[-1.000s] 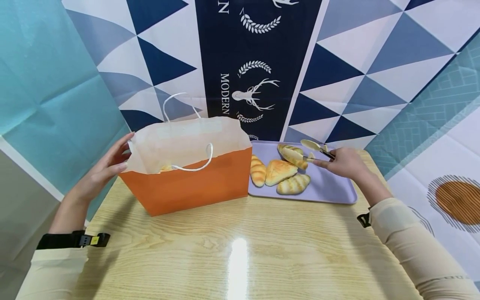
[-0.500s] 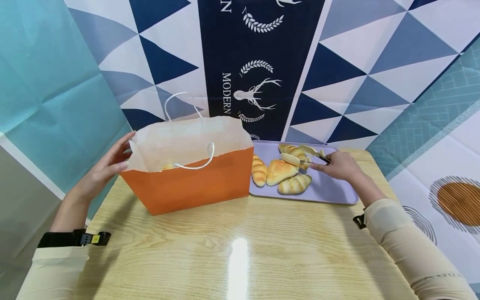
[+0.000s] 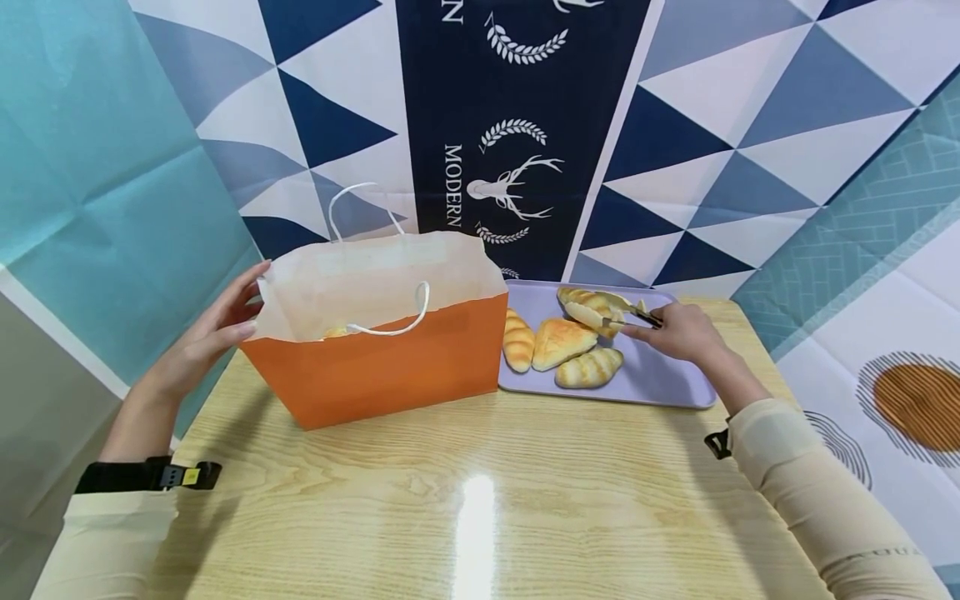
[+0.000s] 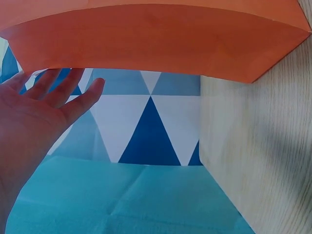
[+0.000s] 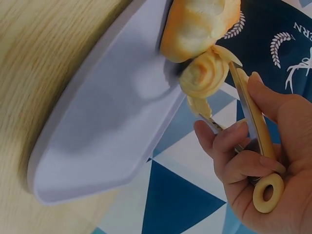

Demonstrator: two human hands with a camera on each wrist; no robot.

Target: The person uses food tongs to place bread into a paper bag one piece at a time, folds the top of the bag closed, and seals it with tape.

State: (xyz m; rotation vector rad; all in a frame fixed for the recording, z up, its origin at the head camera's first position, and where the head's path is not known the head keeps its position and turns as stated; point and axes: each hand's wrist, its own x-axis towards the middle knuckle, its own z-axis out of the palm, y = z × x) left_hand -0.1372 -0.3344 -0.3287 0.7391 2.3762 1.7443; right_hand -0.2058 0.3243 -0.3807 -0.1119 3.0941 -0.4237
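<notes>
An orange paper bag (image 3: 397, 362) with a pale inside and white handles stands wide at the top on the left. My left hand (image 3: 202, 342) touches its left side; the left wrist view shows those fingers (image 4: 63, 90) extended against the bag's edge. My right hand (image 3: 686, 329) grips tongs (image 5: 263, 131) with cream tips and a ring at the handle end. The tongs' tips lie on either side of a striped roll (image 5: 202, 75) at the back of the lilac tray (image 3: 660, 371). A small yellowish bit (image 3: 335, 332) shows inside the bag.
Beside the roll in the tongs lie a triangular bread (image 3: 558, 342), a striped roll (image 3: 591, 369) at the front and a longer roll (image 3: 517, 343) beside the bag. The wooden table (image 3: 375, 508) meets a patterned cloth (image 3: 517, 100) behind.
The tongs have moved slightly left and down with my right hand, and their tips have come around the back roll. My left hand stays at the bag.
</notes>
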